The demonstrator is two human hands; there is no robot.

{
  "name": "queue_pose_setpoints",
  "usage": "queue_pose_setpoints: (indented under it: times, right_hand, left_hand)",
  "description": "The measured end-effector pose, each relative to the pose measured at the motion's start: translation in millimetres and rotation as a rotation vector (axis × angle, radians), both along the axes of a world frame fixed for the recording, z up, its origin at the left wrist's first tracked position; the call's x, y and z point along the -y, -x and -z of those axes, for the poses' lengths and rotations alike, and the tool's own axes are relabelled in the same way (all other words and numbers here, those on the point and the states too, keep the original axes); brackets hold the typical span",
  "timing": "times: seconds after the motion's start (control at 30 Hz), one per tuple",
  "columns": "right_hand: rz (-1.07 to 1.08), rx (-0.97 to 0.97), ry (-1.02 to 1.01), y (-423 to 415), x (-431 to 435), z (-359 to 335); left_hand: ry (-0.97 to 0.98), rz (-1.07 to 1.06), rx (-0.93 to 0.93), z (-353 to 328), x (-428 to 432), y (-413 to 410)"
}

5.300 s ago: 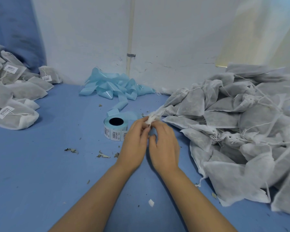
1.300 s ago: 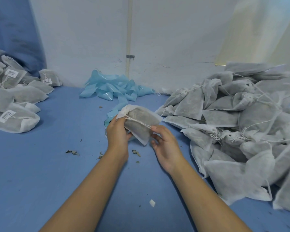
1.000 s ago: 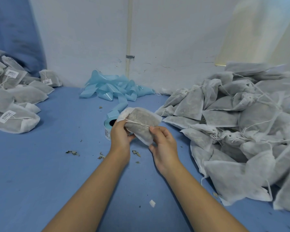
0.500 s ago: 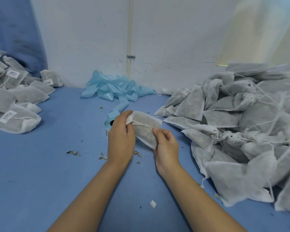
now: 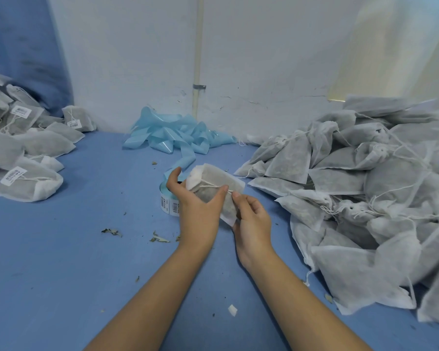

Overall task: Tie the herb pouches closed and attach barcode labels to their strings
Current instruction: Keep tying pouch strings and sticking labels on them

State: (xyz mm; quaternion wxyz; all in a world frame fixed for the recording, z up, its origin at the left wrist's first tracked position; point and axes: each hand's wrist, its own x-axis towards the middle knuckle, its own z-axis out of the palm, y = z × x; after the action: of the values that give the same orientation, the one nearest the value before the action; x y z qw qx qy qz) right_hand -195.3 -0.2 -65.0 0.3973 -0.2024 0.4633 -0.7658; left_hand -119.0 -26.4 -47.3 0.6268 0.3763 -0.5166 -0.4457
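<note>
A white fabric herb pouch (image 5: 219,179) is held above the blue table, its tied white neck pointing up-left. My left hand (image 5: 195,206) grips the pouch from the left, thumb lying across its front near the drawstring (image 5: 211,184). My right hand (image 5: 251,219) holds the pouch's lower right edge and pinches the string's end between thumb and forefinger. A roll of barcode labels (image 5: 168,202) stands on the table just behind my left hand, partly hidden by it.
A big heap of unlabelled pouches (image 5: 365,188) fills the right side. Labelled pouches (image 5: 23,181) lie at the left. Peeled light-blue backing tape (image 5: 175,138) is piled by the white wall. Herb crumbs (image 5: 160,239) and a paper scrap (image 5: 232,310) dot the blue table (image 5: 61,262).
The pouch was pulled from the right heap and lifted. Both hands turned it and shifted their grips; my right fingers moved up onto the string end and my left forefinger has spread away.
</note>
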Motion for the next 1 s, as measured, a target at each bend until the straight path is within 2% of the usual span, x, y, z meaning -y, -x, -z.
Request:
queue_pose_setpoints:
  times: [0.1,0.2,0.37,0.57,0.63,0.7,0.83,1.0]
  right_hand:
    - [-0.071,0.025,0.038,-1,-2,-2]
    - [-0.135,-0.023,0.05,-1,-4,-3]
    - [-0.221,-0.123,0.019,-2,-4,-2]
    - [-0.05,-0.325,-0.079,0,1,3]
    - [-0.021,-0.375,-0.109,-1,3,5]
    - [-0.029,-0.438,-0.124,-3,4,5]
    - [-0.068,-0.606,-0.177,-5,3,6]
    - [-0.073,-0.669,-0.226,-7,1,6]
  left_hand:
    - [-0.055,-0.024,-0.078,-3,1,1]
    - [-0.152,0.047,-0.202,-4,5,-1]
    - [-0.227,0.115,-0.207,-1,12,-7]
    - [-0.124,0.102,-0.165,-5,20,-24]
    - [-0.09,0.106,-0.067,-3,22,-33]
    - [-0.026,0.121,0.111,1,22,-43]
    - [0.264,0.176,0.651,13,21,-58]
    - [0.296,0.086,0.843,15,20,-60]
